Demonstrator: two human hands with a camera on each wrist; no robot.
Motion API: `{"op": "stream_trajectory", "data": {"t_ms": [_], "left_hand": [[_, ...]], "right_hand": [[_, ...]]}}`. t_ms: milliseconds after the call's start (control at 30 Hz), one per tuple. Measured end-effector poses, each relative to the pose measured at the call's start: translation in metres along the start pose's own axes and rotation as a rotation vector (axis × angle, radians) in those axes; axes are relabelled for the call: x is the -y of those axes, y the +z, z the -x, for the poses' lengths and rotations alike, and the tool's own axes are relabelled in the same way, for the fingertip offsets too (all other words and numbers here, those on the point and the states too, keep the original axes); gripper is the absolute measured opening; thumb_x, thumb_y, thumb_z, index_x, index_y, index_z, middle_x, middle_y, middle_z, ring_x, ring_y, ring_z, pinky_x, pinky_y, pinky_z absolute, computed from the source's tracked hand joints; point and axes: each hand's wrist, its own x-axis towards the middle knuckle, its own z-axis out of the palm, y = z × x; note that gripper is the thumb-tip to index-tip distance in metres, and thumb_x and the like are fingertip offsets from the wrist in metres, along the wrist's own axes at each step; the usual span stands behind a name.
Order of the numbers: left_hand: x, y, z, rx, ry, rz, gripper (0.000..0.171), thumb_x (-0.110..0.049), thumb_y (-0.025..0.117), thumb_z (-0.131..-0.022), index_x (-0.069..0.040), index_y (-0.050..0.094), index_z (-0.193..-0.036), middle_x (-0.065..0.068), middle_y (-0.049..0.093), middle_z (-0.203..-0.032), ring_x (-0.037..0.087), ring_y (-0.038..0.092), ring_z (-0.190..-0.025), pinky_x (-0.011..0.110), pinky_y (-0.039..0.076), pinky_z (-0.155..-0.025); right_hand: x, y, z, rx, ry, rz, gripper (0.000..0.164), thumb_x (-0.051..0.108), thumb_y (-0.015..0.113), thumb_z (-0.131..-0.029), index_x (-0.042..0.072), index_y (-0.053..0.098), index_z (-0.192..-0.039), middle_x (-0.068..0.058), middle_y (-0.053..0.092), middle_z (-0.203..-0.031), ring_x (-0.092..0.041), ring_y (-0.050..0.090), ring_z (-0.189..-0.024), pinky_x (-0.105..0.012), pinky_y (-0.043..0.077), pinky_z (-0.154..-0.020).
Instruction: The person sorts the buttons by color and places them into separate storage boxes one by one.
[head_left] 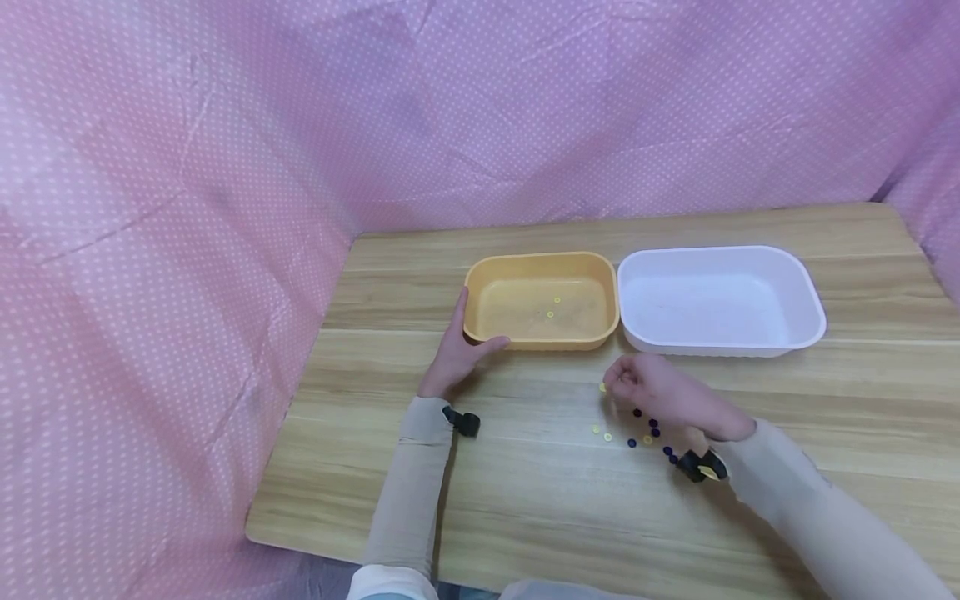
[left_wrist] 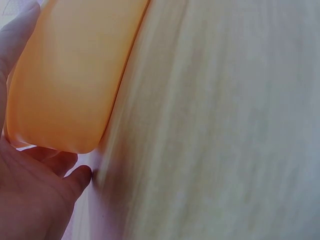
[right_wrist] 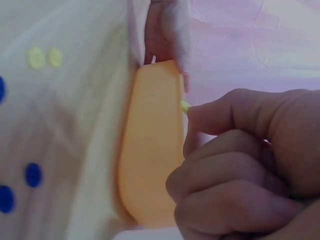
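Observation:
My left hand (head_left: 456, 354) holds the left front corner of a yellow-orange plastic basin (head_left: 540, 344), its thumb along the front rim and its fingers at the left side. Two small yellow buttons lie on the basin's floor. Between thumb and forefinger my right hand (head_left: 663, 392) pinches a yellow button (right_wrist: 185, 106), above the table and just in front of the basin; the other fingers are curled in. Below that hand, several dark blue buttons (right_wrist: 33, 175) and a few yellow buttons (right_wrist: 36, 58) lie scattered on the wood.
A larger white basin (head_left: 720, 346) stands right beside the yellow-orange one, to its right. Both are on a wooden table (head_left: 525, 500) with rounded corners. Pink dotted cloth (head_left: 480, 125) hangs behind the table and along the left.

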Motion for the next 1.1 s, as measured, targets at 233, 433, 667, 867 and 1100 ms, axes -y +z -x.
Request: {"op": "stream_trajectory", "data": {"t_ms": [233, 433, 667, 867, 1100], "left_hand": [[-0.001, 0.000, 0.001, 0.000, 0.025, 0.016, 0.125, -0.051, 0.084, -0.070, -0.025, -0.001, -0.157, -0.003, 0.010, -0.162, 0.016, 0.018, -0.144, 0.039, 0.017, -0.117], [-0.001, -0.001, 0.001, 0.003, 0.023, 0.025, 0.125, -0.050, 0.084, -0.070, -0.025, -0.001, -0.158, -0.003, 0.012, -0.162, 0.016, 0.021, -0.144, 0.040, 0.018, -0.117], [0.000, -0.001, 0.000, 0.001, 0.009, 0.024, 0.127, -0.053, 0.084, -0.068, -0.024, 0.000, -0.158, -0.005, 0.010, -0.162, 0.014, 0.019, -0.144, 0.038, 0.018, -0.116], [0.001, -0.002, 0.000, -0.002, 0.010, 0.022, 0.127, -0.054, 0.084, -0.068, -0.024, 0.000, -0.158, -0.007, 0.012, -0.161, 0.013, 0.020, -0.143, 0.038, 0.018, -0.116], [0.000, -0.001, -0.001, -0.004, 0.021, 0.015, 0.123, -0.047, 0.084, -0.071, -0.024, 0.001, -0.158, -0.004, 0.013, -0.161, 0.014, 0.022, -0.143, 0.038, 0.018, -0.117]], "right_hand": [[0.011, -0.015, -0.012, -0.031, -0.021, 0.038, 0.017, 0.011, 0.054, -0.097, -0.003, 0.064, -0.101, -0.006, 0.060, -0.079, -0.017, 0.052, -0.068, -0.027, 0.047, -0.060], [0.016, -0.027, -0.025, -0.014, 0.049, 0.016, 0.025, 0.020, 0.054, -0.099, -0.001, 0.066, -0.105, -0.004, 0.058, -0.077, -0.018, 0.048, -0.069, -0.028, 0.042, -0.059], [0.017, -0.038, -0.038, -0.009, 0.094, -0.052, 0.028, 0.023, 0.053, -0.100, -0.001, 0.065, -0.108, -0.003, 0.050, -0.073, -0.018, 0.043, -0.067, -0.028, 0.038, -0.057], [0.016, -0.043, -0.054, -0.033, 0.094, -0.057, 0.032, 0.029, 0.053, -0.100, -0.001, 0.064, -0.095, 0.000, 0.041, -0.065, -0.016, 0.038, -0.059, -0.030, 0.035, -0.056], [0.020, -0.048, -0.069, -0.051, 0.099, -0.064, 0.033, 0.026, 0.054, -0.099, -0.004, 0.066, -0.104, -0.009, 0.055, -0.086, -0.016, 0.039, -0.065, -0.028, 0.037, -0.057]]}}
